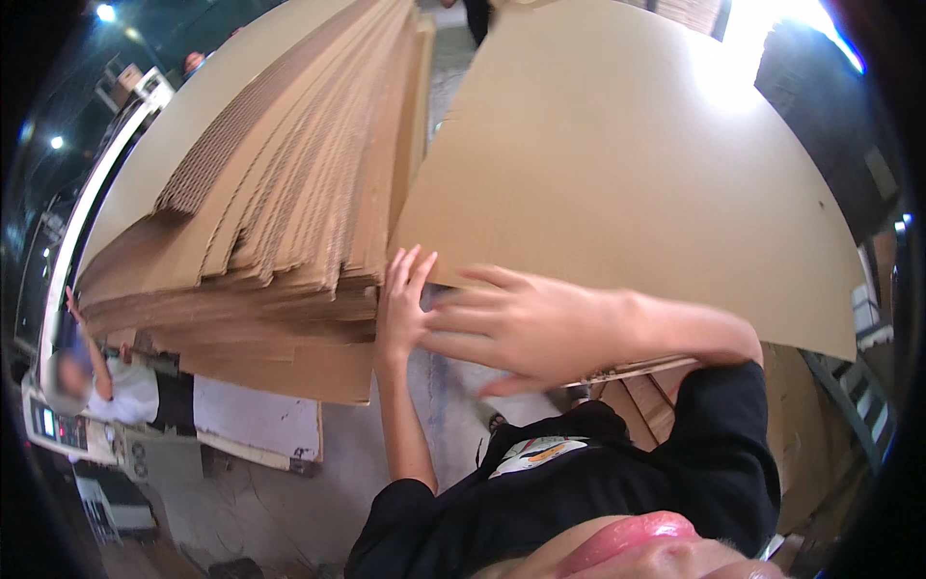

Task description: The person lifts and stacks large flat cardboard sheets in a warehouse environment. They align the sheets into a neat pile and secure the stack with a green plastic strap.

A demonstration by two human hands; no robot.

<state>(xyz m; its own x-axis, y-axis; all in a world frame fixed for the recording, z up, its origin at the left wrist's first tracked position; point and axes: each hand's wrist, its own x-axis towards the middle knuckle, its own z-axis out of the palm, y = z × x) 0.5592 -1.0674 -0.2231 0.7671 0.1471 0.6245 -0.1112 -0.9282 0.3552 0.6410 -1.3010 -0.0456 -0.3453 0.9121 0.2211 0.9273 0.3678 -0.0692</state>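
Observation:
A tall stack of brown corrugated cardboard sheets (pixel 299 193) fills the left side, its layered edges fanned and uneven toward me. My left hand (pixel 399 304) lies upright against the near right corner of this stack, fingers stretched out. Just to its right, my right hand (pixel 535 326) is slightly blurred, with its fingers spread toward the left hand and no object visible in it. Beyond the right hand, a broad smooth cardboard sheet (pixel 617 164) covers the right side. Whether the right fingertips touch the left hand cannot be made out.
A co-worker in a white top (pixel 130 388) stands at the left beside a machine with a control panel (pixel 60 425). A white board (pixel 260 420) sits low under the stack's near side. A dark slatted frame (pixel 854 400) stands at the right. A narrow gap separates the cardboard piles.

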